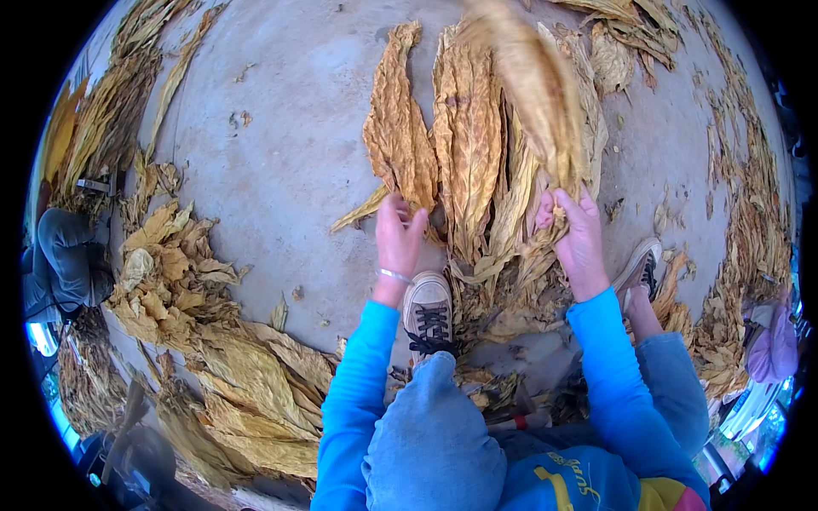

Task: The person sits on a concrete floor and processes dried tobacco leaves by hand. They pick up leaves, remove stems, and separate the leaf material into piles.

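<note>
My right hand (pixel 578 233) is closed around the stem ends of a bunch of dried tobacco leaves (pixel 543 96). The upper part of that bunch is blurred. My left hand (pixel 397 243), with a bracelet at the wrist, is at the lower end of a single brown tobacco leaf (pixel 399 121). Its fingers are blurred, so whether they grip the leaf cannot be told. Between my hands a broad, spotted tobacco leaf (pixel 470 140) lies on the floor, with narrower yellow leaves (pixel 521 198) beside it.
A heap of tobacco leaves (pixel 255 383) spreads at the left on the concrete floor (pixel 287 128). More leaves (pixel 748 255) line the right side. My shoe (pixel 429 303) is just below my left hand. Another person's bent knee (pixel 67 249) shows at the far left.
</note>
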{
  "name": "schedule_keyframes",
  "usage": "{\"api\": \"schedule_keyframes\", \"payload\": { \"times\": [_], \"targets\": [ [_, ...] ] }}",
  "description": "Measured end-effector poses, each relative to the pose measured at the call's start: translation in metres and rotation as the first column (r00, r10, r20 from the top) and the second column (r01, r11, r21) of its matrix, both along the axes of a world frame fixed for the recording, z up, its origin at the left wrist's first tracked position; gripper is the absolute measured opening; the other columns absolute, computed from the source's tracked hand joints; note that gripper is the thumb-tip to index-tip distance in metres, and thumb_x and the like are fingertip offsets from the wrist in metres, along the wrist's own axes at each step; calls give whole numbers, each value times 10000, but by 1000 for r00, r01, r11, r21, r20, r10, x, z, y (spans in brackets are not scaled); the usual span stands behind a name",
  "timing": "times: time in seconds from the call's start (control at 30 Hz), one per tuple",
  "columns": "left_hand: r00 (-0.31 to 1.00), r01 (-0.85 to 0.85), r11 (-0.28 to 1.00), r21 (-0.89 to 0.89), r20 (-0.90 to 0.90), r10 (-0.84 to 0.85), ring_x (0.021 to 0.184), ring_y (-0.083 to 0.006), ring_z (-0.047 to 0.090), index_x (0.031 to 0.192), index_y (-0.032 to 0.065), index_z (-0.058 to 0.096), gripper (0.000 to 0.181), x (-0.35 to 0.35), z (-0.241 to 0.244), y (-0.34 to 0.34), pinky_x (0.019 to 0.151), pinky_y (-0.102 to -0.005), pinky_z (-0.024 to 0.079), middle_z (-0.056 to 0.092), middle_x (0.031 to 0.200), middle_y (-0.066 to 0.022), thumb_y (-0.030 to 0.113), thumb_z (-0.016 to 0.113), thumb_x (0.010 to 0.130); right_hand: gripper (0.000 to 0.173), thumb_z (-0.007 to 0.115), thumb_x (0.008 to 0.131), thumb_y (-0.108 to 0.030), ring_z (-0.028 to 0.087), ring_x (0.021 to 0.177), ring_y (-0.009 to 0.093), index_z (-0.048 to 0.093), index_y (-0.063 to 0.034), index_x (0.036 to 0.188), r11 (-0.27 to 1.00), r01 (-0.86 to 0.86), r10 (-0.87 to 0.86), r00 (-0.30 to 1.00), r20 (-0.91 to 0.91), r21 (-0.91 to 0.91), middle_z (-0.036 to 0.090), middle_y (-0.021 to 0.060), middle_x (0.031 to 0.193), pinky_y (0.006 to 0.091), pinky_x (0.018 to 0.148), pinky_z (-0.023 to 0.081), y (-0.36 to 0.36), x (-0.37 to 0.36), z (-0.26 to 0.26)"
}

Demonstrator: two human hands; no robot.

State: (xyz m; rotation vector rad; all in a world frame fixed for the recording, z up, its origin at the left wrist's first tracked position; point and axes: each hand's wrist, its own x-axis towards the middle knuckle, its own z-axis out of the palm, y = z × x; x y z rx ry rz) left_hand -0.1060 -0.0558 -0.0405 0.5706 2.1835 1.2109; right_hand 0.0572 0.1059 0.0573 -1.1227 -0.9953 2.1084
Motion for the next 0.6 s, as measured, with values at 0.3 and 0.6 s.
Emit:
{"api": "schedule_keyframes", "payload": {
  "times": [0.3, 0.6],
  "targets": [
    [978, -4, 983, -185, -205, -35, 660, -254, 546, 832, 2, 512, 181, -31, -39, 16, 611, -371, 447, 534, 735, -120, 82, 607, 701, 231, 615, 759, -65, 495, 576, 115, 524, 1, 961, 964, -112, 142, 984, 112, -241, 548, 50, 729, 248, 532, 423, -4, 18, -45],
    [901, -249, 872, 422, 431, 49, 646, -22, 409, 815, 51, 481, 73, -3, 36, 20, 571, -167, 354, 441, 713, 51, -11, 508, 791, 345, 684, 715, -138, 560, 704, 114, 543, -9, 1002, 931, -337, 361, 909, 207, -143, 594, 50, 802, 240, 554, 455, -41, -25, -23]
  ]
}}
